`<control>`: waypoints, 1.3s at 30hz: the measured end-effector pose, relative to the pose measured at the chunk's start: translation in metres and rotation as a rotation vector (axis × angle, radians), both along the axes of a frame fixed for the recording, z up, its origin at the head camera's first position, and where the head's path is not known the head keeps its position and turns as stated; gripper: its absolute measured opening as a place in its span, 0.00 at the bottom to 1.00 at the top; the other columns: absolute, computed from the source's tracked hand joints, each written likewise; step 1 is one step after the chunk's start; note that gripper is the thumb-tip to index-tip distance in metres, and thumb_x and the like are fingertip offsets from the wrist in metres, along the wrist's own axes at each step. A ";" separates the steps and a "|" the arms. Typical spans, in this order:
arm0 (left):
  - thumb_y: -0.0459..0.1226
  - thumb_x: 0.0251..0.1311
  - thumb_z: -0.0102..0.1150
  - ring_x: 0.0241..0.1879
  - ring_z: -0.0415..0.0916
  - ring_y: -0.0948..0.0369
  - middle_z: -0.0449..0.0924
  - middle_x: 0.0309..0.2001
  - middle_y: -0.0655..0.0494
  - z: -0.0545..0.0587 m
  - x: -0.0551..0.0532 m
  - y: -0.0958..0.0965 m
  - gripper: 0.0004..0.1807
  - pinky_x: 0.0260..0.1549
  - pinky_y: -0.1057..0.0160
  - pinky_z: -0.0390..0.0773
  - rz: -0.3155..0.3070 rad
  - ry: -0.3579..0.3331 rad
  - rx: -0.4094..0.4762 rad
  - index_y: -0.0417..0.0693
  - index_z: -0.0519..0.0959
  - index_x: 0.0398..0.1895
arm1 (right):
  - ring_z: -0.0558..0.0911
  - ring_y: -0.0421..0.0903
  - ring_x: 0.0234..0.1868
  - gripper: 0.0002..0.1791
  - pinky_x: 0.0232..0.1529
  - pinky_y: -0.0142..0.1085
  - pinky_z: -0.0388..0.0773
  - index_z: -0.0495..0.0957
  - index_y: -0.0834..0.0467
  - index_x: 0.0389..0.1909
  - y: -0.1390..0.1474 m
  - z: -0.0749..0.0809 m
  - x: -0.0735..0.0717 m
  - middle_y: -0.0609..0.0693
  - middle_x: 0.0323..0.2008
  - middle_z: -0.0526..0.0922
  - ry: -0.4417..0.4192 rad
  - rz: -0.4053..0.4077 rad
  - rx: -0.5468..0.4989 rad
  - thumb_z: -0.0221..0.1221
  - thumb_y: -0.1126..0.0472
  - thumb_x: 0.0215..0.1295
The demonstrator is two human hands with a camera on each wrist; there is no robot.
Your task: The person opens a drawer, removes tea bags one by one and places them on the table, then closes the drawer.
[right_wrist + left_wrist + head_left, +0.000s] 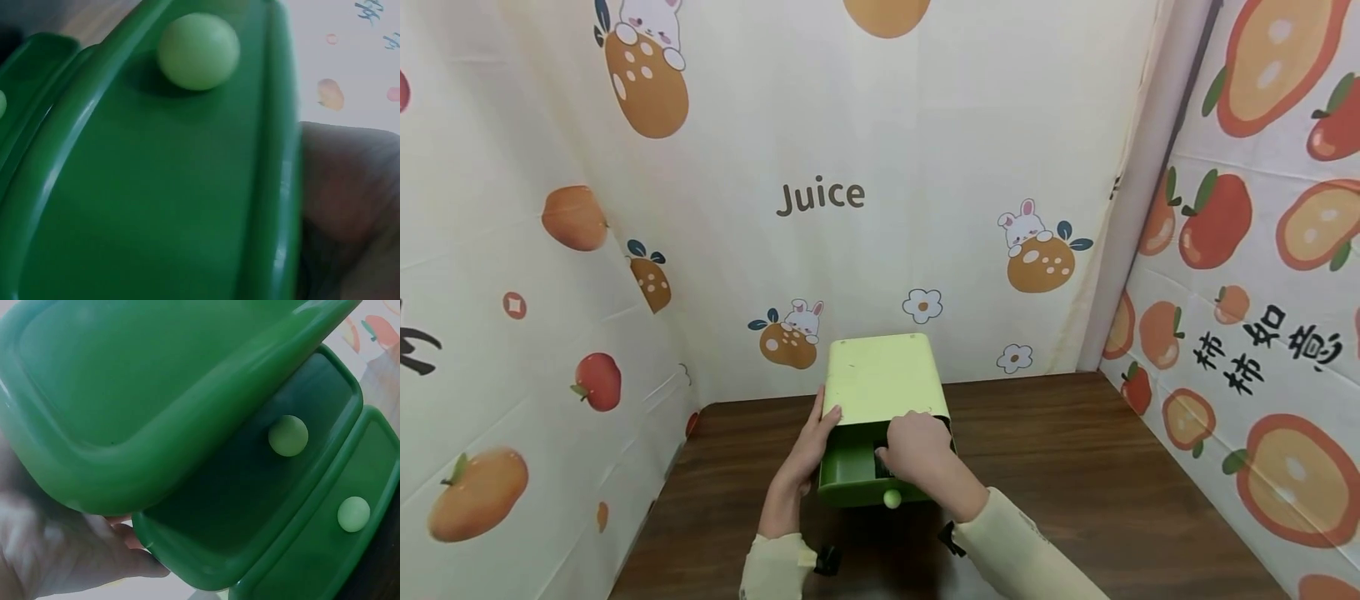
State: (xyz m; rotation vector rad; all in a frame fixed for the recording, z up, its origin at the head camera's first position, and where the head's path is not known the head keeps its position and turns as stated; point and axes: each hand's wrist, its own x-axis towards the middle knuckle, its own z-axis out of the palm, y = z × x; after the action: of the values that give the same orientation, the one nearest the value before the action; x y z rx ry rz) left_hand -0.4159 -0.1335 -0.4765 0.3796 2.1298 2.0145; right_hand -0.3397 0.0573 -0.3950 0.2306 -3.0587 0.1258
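A small drawer cabinet (883,375) with a pale yellow-green top stands on the table. Its green top drawer (847,471) is pulled out, with a round light green knob (891,499) on the front. Along the cabinet's left side rests my left hand (807,446), fingers extended and thumb near the top's front corner. My right hand (917,448) reaches down into the drawer with curled fingers, its thumb against a small black object (881,460). Most of that object is hidden by the hand. In the left wrist view, two lower drawers (250,481) are closed beneath the pulled-out one.
The cabinet sits on a dark brown wooden table (1037,467). Behind it hangs a cream curtain (865,267) printed with rabbits and oranges. Fruit-patterned sheets close off the left side and the right side (1225,333).
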 end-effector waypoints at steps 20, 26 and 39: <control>0.58 0.71 0.44 0.71 0.41 0.48 0.29 0.77 0.54 -0.006 0.007 0.010 0.41 0.58 0.48 0.61 -0.003 0.002 0.040 0.70 0.34 0.78 | 0.58 0.40 0.14 0.24 0.16 0.35 0.57 0.62 0.50 0.11 -0.008 -0.016 -0.016 0.44 0.09 0.59 -0.103 0.186 0.088 0.64 0.62 0.59; 0.56 0.72 0.43 0.72 0.38 0.47 0.28 0.77 0.53 -0.012 0.010 0.011 0.41 0.59 0.46 0.60 -0.009 0.012 0.060 0.66 0.33 0.78 | 0.73 0.40 0.22 0.07 0.23 0.34 0.69 0.82 0.52 0.36 0.004 -0.022 -0.014 0.45 0.24 0.78 -0.014 0.313 0.004 0.63 0.68 0.62; 0.58 0.71 0.44 0.73 0.33 0.49 0.28 0.77 0.55 -0.003 0.004 0.005 0.41 0.63 0.44 0.51 0.010 0.008 0.067 0.68 0.35 0.78 | 0.73 0.33 0.31 0.23 0.35 0.26 0.69 0.82 0.50 0.54 0.037 0.009 -0.013 0.38 0.44 0.82 -0.183 0.682 -0.209 0.51 0.75 0.68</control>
State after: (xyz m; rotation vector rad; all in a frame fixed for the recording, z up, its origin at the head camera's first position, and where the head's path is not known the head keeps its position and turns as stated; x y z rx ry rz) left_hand -0.4117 -0.1288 -0.4795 0.3883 2.0772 2.0969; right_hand -0.3531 0.0944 -0.3863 1.2914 -2.9535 0.5190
